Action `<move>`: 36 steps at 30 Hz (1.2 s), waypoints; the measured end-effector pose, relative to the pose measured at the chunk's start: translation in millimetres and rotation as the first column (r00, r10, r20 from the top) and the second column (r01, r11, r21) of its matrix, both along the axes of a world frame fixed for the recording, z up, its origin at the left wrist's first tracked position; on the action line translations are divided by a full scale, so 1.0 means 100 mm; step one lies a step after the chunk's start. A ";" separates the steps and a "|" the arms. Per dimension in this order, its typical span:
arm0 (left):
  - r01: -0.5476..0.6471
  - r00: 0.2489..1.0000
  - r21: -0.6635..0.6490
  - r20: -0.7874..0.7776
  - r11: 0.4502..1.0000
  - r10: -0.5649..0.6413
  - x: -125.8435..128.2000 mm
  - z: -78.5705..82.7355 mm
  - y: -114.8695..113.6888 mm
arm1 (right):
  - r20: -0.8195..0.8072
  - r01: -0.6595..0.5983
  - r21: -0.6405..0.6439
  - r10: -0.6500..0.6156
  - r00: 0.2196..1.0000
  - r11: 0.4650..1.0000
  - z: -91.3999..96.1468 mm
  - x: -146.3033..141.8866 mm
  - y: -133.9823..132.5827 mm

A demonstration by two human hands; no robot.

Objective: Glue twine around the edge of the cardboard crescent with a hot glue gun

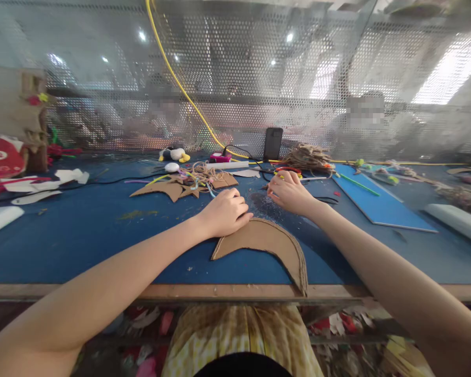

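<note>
A crescent-shaped piece of brown cardboard (pixel 267 242) lies on the blue table (pixel 86 230) near its front edge. My left hand (pixel 224 212) rests on the crescent's upper left end, fingers curled into a loose fist and pressing down. My right hand (pixel 289 192) is farther back and to the right, fingers curled in a pinch over the table; what it holds is too small to make out. Fine glittery specks (pixel 261 203) cover the table between the two hands.
Cardboard cut-outs and tangled string (pixel 198 180) lie behind my hands. A black phone (pixel 273 143) stands against the perforated screen, beside a pile of twine (pixel 308 157). A blue foam sheet (pixel 380 201) with a green stick lies right. White scraps and a red item sit left.
</note>
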State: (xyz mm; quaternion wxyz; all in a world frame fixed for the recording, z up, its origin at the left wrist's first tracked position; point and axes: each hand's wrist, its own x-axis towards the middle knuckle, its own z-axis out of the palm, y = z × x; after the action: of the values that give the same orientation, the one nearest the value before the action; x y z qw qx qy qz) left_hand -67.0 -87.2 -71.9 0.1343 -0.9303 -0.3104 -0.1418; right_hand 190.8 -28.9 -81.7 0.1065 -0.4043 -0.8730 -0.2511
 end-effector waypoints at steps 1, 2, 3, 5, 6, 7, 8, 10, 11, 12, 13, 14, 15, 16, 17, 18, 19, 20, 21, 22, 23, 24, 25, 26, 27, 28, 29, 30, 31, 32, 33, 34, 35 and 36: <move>0.001 1.000 0.001 -0.005 1.000 -0.001 0.00 0.00 0.00 | 0.000 0.000 -0.030 0.000 1.000 1.000 0.00 -0.01 0.00; 0.002 1.000 0.003 -0.008 1.000 -0.002 0.00 0.00 0.00 | -0.003 -0.002 -0.061 0.002 1.000 0.998 0.01 -0.01 0.00; 0.002 1.000 0.005 -0.011 1.000 -0.002 0.00 0.00 0.00 | -0.009 -0.010 -0.088 0.009 1.000 0.996 0.02 -0.01 0.00; 0.001 1.000 0.008 -0.014 1.000 -0.001 -0.01 0.00 0.00 | -0.033 -0.037 -0.125 0.033 0.999 0.991 0.05 0.01 -0.01; 0.000 1.000 0.008 -0.015 1.000 0.000 -0.01 0.00 0.00 | -0.046 -0.053 -0.135 0.047 0.998 0.989 0.06 0.02 -0.02; 0.001 1.000 0.007 -0.016 1.000 0.000 -0.01 0.00 0.00 | -0.057 -0.070 -0.142 0.062 0.996 0.987 0.08 0.03 -0.03; 0.001 1.000 0.005 -0.016 1.000 -0.001 -0.01 0.00 -0.01 | -0.068 -0.086 -0.148 0.077 0.995 0.985 0.09 0.04 -0.04; -0.001 1.000 0.003 -0.017 1.000 0.001 -0.01 0.00 -0.01 | -0.078 -0.118 -0.158 0.107 0.991 0.980 0.11 0.05 -0.06; -0.003 1.000 0.003 -0.019 1.000 0.003 0.00 0.00 -0.01 | -0.078 -0.129 -0.160 0.118 0.990 0.979 0.12 0.06 -0.06; -0.006 1.000 0.005 -0.023 1.000 0.006 0.00 0.00 -0.01 | -0.075 -0.135 -0.159 0.125 0.989 0.978 0.12 0.05 -0.06; -0.008 1.000 0.009 -0.027 1.000 0.008 0.00 0.00 0.00 | -0.069 -0.136 -0.156 0.127 0.989 0.978 0.11 0.05 -0.06; -0.009 1.000 0.013 -0.030 1.000 0.009 0.00 0.00 0.00 | -0.063 -0.135 -0.149 0.127 0.990 0.980 0.11 0.04 -0.06; -0.008 0.999 0.017 -0.031 1.000 0.009 0.00 -0.01 0.00 | -0.057 -0.131 -0.138 0.124 0.991 0.982 0.10 0.03 -0.05; -0.006 1.000 0.020 -0.029 1.000 0.006 0.00 -0.01 0.00 | -0.052 -0.124 -0.124 0.118 0.992 0.984 0.10 0.02 -0.05; -0.003 1.000 0.022 -0.025 1.000 0.004 0.00 -0.01 0.01 | -0.047 -0.116 -0.108 0.111 0.993 0.987 0.09 0.01 -0.05; 0.000 1.000 0.022 -0.022 1.000 0.001 0.00 -0.02 0.01 | -0.041 -0.106 -0.090 0.103 0.994 0.990 0.08 0.00 -0.05; 0.002 1.000 0.023 -0.019 1.000 -0.002 0.00 -0.02 0.01 | -0.032 -0.097 -0.072 0.095 0.995 0.993 0.08 -0.01 -0.04; 0.004 1.000 0.023 -0.016 1.000 -0.003 0.00 -0.03 0.02 | -0.020 -0.090 -0.056 0.089 0.996 0.994 0.08 -0.02 -0.05; 0.005 1.000 0.024 -0.013 1.000 -0.004 -0.01 -0.03 0.02 | -0.006 -0.085 -0.042 0.084 0.996 0.996 0.07 -0.03 -0.05; 0.005 1.000 0.025 -0.010 1.000 -0.005 -0.01 -0.03 0.02 | 0.009 -0.084 -0.032 0.084 0.996 0.996 0.07 -0.04 -0.05; 0.005 1.000 0.025 -0.006 1.000 -0.005 -0.01 -0.03 0.03 | 0.021 -0.085 -0.023 0.086 0.996 0.996 0.07 -0.05 -0.05; 0.006 1.000 0.025 -0.002 1.000 -0.006 -0.01 -0.03 0.03 | 0.028 -0.087 -0.016 0.087 0.996 0.996 0.06 -0.06 -0.05; 0.006 1.000 0.024 -0.001 1.000 -0.006 -0.01 -0.03 0.03 | 0.030 -0.087 -0.010 0.087 0.996 0.996 0.06 -0.07 -0.05; 0.006 1.000 0.022 -0.001 1.000 -0.006 -0.01 -0.03 0.03 | 0.026 -0.084 -0.006 0.084 0.996 0.996 0.06 -0.07 -0.05; 0.004 1.000 0.020 -0.003 1.000 -0.004 -0.01 -0.03 0.03 | 0.019 -0.080 -0.004 0.080 0.997 0.997 0.06 -0.07 -0.05; 0.002 1.000 0.018 -0.005 1.000 -0.002 -0.01 -0.03 0.02 | 0.010 -0.073 -0.005 0.073 0.997 0.997 0.06 -0.07 -0.05; -0.001 1.000 0.015 -0.007 1.000 0.001 -0.01 -0.03 0.02 | 0.001 -0.067 -0.010 0.067 0.998 0.998 0.06 -0.07 -0.05; -0.003 1.000 0.013 -0.008 1.000 0.003 0.00 -0.02 0.02 | -0.006 -0.064 -0.022 0.064 0.998 0.998 0.06 -0.07 -0.05; -0.004 1.000 0.011 -0.008 1.000 0.004 0.00 -0.02 0.02 | -0.008 -0.067 -0.039 0.067 0.998 0.997 0.06 -0.06 -0.05; -0.003 1.000 0.009 -0.009 1.000 0.003 0.00 -0.02 0.02 | -0.007 -0.074 -0.060 0.074 0.997 0.995 0.07 -0.05 -0.05; -0.002 1.000 0.008 -0.011 1.000 0.002 0.00 -0.01 0.02 | -0.003 -0.083 -0.082 0.083 0.997 0.993 0.07 -0.04 -0.05; 0.000 1.000 0.006 -0.014 1.000 0.000 0.00 -0.01 0.02 | 0.001 -0.091 -0.103 0.091 0.996 0.991 0.08 -0.03 -0.06; 0.000 1.000 0.007 -0.017 1.000 0.000 0.00 -0.01 0.02 | 0.002 -0.093 -0.119 0.094 0.996 0.988 0.08 -0.03 -0.06; 0.000 1.000 0.008 -0.020 1.000 0.000 0.00 -0.01 0.01 | -0.002 -0.088 -0.129 0.088 0.996 0.988 0.08 -0.03 -0.07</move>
State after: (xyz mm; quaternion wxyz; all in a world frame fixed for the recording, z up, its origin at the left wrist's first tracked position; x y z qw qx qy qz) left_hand -67.3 -85.7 -73.0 0.1411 -0.9311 -0.3087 -0.1335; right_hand 188.2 -35.5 -73.6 0.0897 -0.3711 -0.9045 -0.1899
